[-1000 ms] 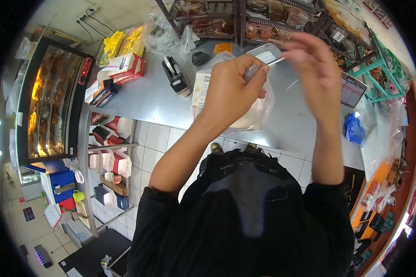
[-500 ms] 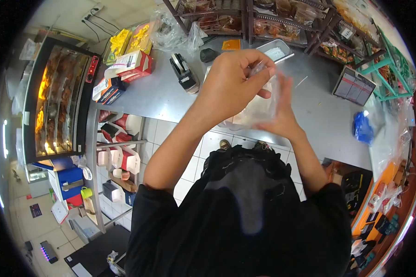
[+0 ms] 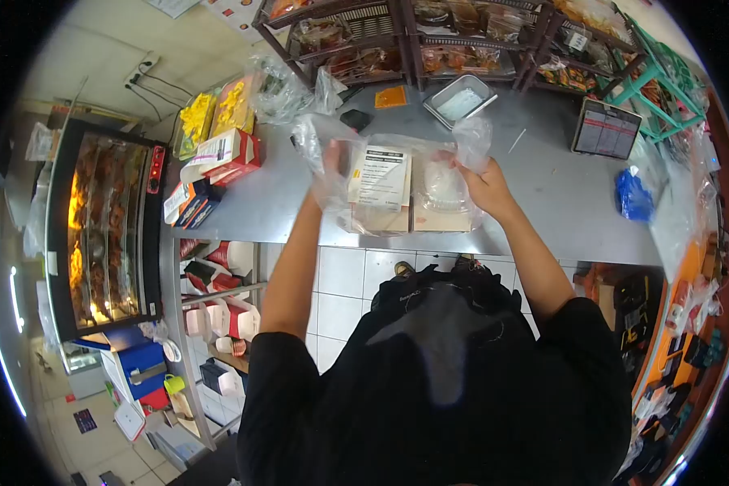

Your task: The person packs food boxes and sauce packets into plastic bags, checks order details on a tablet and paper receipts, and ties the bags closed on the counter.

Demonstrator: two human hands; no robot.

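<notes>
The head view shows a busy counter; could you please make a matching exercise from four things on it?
1. plastic bag
2. tablet
3. printed slip
4. crumpled bundle

A. bright blue
B. propped up, screen lit
C. white with dark text
D. see-through, held in the right hand

Pairs: 1-D, 2-B, 3-C, 4-A

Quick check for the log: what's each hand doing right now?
Left hand: at the clear plastic bag's left side, seen through film; its grip cannot be told.
Right hand: closed, holding the bag's right side.
</notes>
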